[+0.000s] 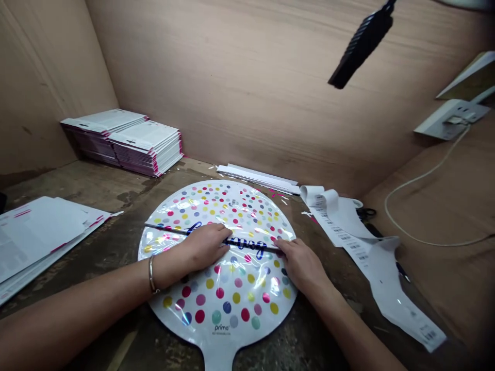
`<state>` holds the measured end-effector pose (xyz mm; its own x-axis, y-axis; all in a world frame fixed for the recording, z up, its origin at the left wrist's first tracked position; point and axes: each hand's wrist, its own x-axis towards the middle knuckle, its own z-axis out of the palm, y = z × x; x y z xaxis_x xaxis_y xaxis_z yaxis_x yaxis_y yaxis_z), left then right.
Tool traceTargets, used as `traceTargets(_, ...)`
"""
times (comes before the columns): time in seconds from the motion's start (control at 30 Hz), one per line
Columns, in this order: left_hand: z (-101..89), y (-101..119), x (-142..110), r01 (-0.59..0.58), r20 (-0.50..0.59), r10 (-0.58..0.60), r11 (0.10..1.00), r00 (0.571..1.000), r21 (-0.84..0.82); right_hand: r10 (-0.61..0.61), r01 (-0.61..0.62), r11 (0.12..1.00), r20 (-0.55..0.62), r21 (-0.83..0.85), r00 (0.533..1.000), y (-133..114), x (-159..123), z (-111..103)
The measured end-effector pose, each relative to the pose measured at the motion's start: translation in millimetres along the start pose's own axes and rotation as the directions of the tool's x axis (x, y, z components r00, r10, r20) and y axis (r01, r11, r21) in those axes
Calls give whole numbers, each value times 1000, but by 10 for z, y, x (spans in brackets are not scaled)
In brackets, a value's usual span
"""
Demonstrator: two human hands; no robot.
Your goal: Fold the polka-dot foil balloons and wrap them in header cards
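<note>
A flat round foil balloon (218, 273) lies on the worn worktop (127, 198), covered in multicoloured polka dots, with blue script across its middle and its neck pointing towards me. A thin dark rod (166, 229) lies across the balloon. My left hand (204, 247) rests flat on the balloon, over the rod and the script. My right hand (299, 263) presses flat near the balloon's right edge, its fingertips at the rod's right end. Neither hand is visibly gripping anything. Part of the rod is hidden under my left hand.
Stacks of white-and-pink packaged sheets (145, 147) stand at the back left, and loose papers (42, 237) lie at the left. Barcode label strips (371, 257) and black scissors (365, 213) lie to the right. A black object (361, 46) hangs above. Wooden panels surround the worktop.
</note>
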<state>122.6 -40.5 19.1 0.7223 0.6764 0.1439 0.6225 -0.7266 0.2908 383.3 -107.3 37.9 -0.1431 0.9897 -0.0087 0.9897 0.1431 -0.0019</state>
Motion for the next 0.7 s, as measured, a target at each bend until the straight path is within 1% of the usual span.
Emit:
traceTargets(0.07,-20,-48,-5,2,3,-2,1000,1000,9,49,-49,999,-69,3,996,-34,-156,14)
traceTargets(0.13,-45,-40,-6,-12,13,12,1000,1000,20,57,-51,997,-115,53,992,-256,-351,24)
traceTargets(0.17,-50,-15,-5,-37,23,36,999,999,25,37,-27,995,-110,94,993,-415,-448,17)
traceTargets(0.2,-46,19,-6,-75,37,74,997,997,23,-12,23,989,-76,143,997,-582,-537,-5)
traceTargets(0.23,-35,54,-14,-117,54,117,993,992,10,-75,77,978,-19,195,997,-734,-611,-46)
traceTargets(0.27,-19,85,-31,-149,65,151,988,986,-28,-134,121,958,33,261,990,-850,-669,-108)
traceTargets(0.3,1,105,-59,-164,69,170,983,983,-83,-199,161,921,73,355,977,-913,-711,-187)
traceTargets(0.33,18,111,-100,-163,69,174,977,982,-139,-255,187,869,91,458,963,-916,-737,-275)
traceTargets(0.37,29,103,-154,-137,59,152,970,987,-201,-302,207,812,90,546,949,-859,-750,-361)
traceTargets(0.4,32,84,-219,-90,46,106,958,993,-271,-331,217,766,81,605,940,-753,-751,-434)
traceTargets(0.43,25,59,-293,-34,32,48,939,998,-343,-349,231,746,71,624,934,-614,-741,-481)
traceTargets(0.47,8,34,-371,23,24,-14,911,1000,-412,-360,245,761,78,600,930,-463,-723,-495)
traceTargets(0.5,-16,13,-452,76,24,-73,876,997,-477,-353,251,797,87,549,931,-316,-696,-472)
traceTargets(0.57,-73,-6,-606,152,43,-156,804,987,-574,-323,261,873,89,411,942,-92,-632,-332)
traceTargets(0.6,-100,-6,-673,166,55,-166,791,985,-589,-301,261,901,66,347,951,-26,-600,-233)
traceTargets(0.7,-142,5,-830,186,83,-169,792,982,-581,-272,280,933,-63,226,960,11,-532,49)
